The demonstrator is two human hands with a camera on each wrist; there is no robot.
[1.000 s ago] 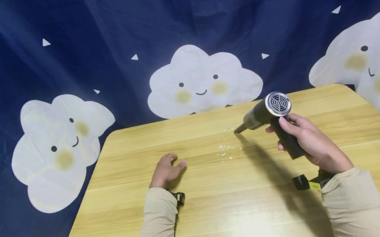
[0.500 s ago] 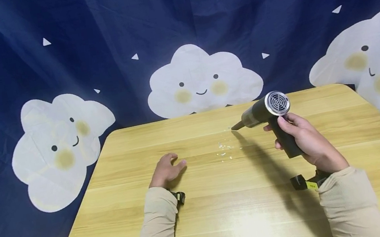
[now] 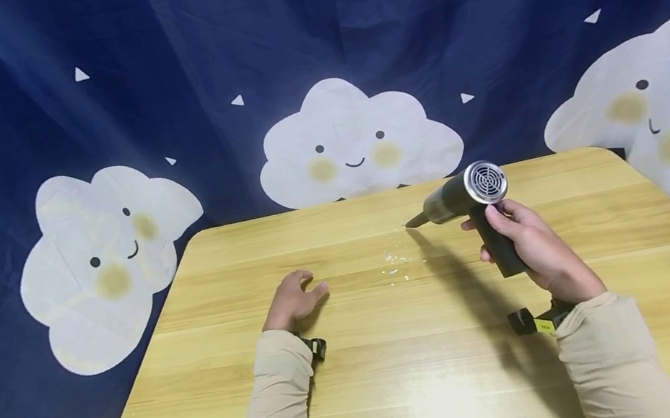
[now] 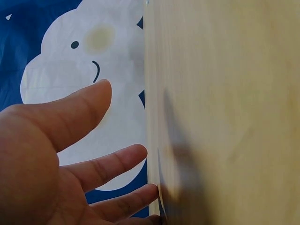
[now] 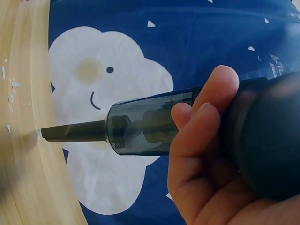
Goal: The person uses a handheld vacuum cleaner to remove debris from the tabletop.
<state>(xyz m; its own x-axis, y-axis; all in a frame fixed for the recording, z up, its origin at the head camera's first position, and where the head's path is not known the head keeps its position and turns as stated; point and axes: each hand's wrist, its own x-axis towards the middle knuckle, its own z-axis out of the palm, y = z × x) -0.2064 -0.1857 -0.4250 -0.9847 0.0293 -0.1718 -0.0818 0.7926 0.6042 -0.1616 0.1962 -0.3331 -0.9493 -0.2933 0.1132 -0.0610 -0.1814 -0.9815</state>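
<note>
My right hand (image 3: 541,246) grips the handle of a black handheld vacuum cleaner (image 3: 454,197) with a round silver vent at its rear. Its narrow nozzle (image 5: 75,131) points down and left, its tip at or just above the tabletop beside small white scraps (image 3: 391,258). In the right wrist view, a see-through dust chamber (image 5: 140,124) sits behind the nozzle, and the fingers wrap around the handle. Left of the scraps, my left hand (image 3: 293,299) rests by the wooden table, thumb and fingers spread and holding nothing; the left wrist view shows this hand (image 4: 70,159) with relaxed fingers.
The wooden table (image 3: 236,371) reaches back to a dark blue curtain (image 3: 186,57) printed with smiling clouds and white triangles. Black camera mounts are strapped on both wrists. The vacuum's shadow falls across the table toward the right arm.
My right hand has shifted slightly left and away from me with the vacuum cleaner, its nozzle tip moving to the far end of the scraps. The left hand has stayed still.
</note>
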